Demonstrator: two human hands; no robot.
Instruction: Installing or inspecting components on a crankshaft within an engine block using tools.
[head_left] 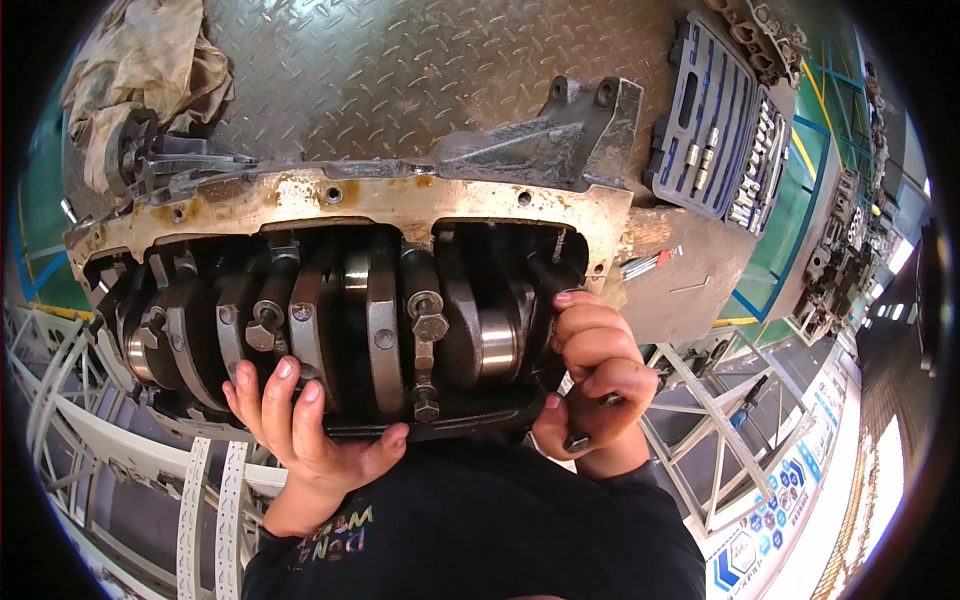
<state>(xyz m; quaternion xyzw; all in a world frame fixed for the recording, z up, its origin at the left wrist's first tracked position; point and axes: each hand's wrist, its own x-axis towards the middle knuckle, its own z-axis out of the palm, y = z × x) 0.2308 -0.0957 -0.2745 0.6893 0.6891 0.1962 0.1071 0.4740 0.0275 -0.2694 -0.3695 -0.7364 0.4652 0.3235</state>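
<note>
In front of me lies an engine block (380,195) with its open crankcase facing up and a crankshaft (382,340) inside. Hex bolts stand partly raised from the bearing caps, among them one bolt (430,322) near the middle and another bolt (263,330) farther left. My left hand (315,435) is open, its fingers stretched over the block's near edge beside the crankshaft. At the block's right end, my right hand (605,375) is closed with curled fingers. A dark metal bolt (577,443) pokes out by its thumb, while the index fingertip touches the end bearing area.
A blue-grey socket case (690,120) lies open at the back right, with an L-shaped hex key (690,287) nearer. A crumpled cloth (150,70) rests at the back left on the tread-plate bench (400,80). White metal frames (720,430) stand below.
</note>
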